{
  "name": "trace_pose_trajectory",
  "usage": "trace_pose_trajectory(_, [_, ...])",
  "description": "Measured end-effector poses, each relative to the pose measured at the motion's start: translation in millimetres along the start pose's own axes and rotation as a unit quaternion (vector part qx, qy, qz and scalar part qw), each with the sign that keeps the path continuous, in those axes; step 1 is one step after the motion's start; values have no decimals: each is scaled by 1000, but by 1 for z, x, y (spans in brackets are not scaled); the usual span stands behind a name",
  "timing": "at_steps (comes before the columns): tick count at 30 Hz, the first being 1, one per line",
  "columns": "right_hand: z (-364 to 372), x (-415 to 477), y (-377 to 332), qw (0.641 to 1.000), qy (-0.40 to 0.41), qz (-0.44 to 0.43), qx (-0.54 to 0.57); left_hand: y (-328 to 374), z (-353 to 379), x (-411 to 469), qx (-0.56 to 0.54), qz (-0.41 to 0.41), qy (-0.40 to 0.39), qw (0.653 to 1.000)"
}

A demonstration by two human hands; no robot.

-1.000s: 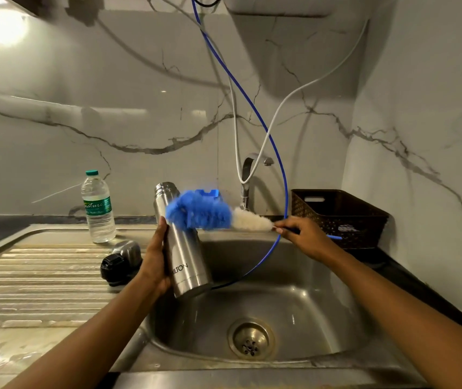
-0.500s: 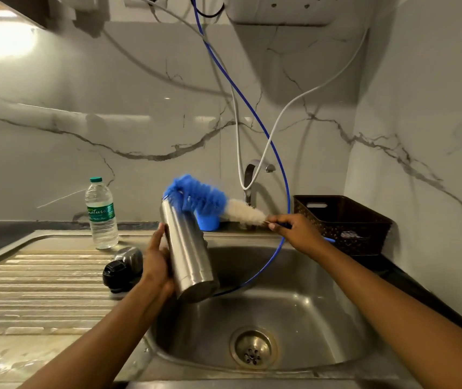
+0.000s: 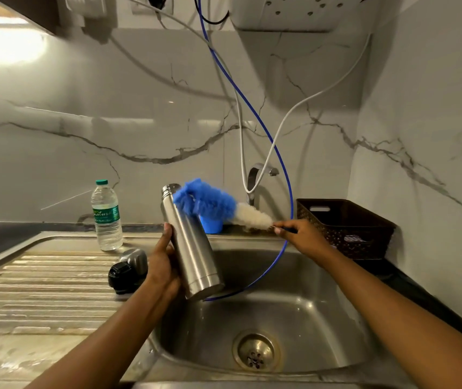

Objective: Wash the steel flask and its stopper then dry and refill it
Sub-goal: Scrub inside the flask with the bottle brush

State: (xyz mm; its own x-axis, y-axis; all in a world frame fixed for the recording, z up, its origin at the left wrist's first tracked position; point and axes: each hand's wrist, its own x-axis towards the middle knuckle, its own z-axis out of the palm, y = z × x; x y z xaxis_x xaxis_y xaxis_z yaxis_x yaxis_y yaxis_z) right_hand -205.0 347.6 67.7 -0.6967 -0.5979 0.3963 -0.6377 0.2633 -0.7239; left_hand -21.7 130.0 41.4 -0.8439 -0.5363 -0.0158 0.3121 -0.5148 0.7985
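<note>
The left hand [image 3: 162, 272] grips the tall steel flask [image 3: 193, 248], tilted above the steel sink [image 3: 322, 318]. The right hand [image 3: 300, 237] pinches the blue-and-white bottle brush [image 3: 210, 200] by its handle, bristles at the mouth. Line it up straight, then push in, twisting.

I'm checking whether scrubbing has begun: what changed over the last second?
The flask tilted further, mouth leftward, and turned, hiding its logo. The brush head rose from across the flask's body to beside its mouth. The left hand still holds the flask, the right hand the brush handle; stopper and bottle stayed put.
</note>
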Motion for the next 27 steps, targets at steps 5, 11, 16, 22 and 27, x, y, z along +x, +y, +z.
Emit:
trace_pose_trajectory(5, [8, -6, -4, 1000, -21, -21, -10, -2, -3, 3, -52, 11, -28, 998])
trace_pose_trajectory(11, [-34, -51, 27, 996, -90, 11, -14, 0, -3, 2, -48, 14, -25, 998])
trace_pose_trajectory(16, [-10, -21, 25, 999, -38, 12, -4, -2, 1, 0, -12, 21, -12, 1000])
trace_pose_trajectory(22, [28, -6, 9, 998, 11, 16, 65, -2, 0, 2, -39, 18, -28, 999])
trace_pose_trajectory(27, [-12, -35, 39, 995, -88, 44, 21, 1, -4, 4, -23, 45, -25, 998])
